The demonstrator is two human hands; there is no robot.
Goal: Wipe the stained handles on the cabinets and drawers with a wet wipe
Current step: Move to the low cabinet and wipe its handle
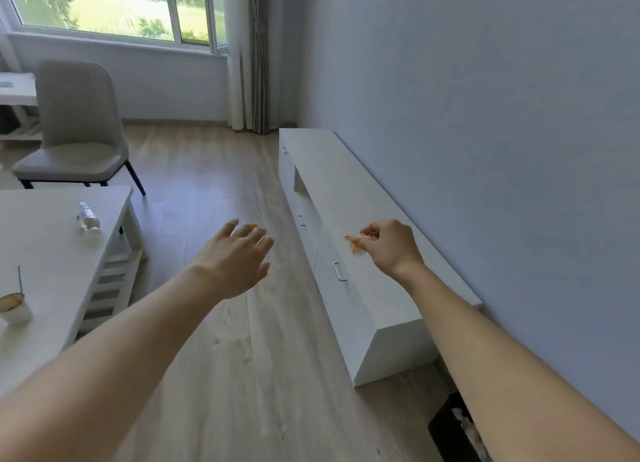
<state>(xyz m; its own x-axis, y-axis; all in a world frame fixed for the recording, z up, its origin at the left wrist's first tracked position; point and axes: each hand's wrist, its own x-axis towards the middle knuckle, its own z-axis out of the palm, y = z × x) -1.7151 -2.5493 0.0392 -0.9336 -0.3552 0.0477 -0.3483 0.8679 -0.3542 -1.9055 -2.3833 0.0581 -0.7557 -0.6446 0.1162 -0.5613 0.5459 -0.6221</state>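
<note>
The right hand (388, 248) is reaching out over the long low white cabinet (349, 226), pinching a small crumpled orange-stained wet wipe (356, 245) above the nearest metal drawer handle (339, 271) (not touching it), while the left hand (239, 259) is hovering over the wooden floor (221, 357), fingers loosely spread

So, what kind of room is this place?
Probably a living room in a home: a long low white cabinet stands along the wall, with a white coffee table, a padded chair and a curtained window.
</note>
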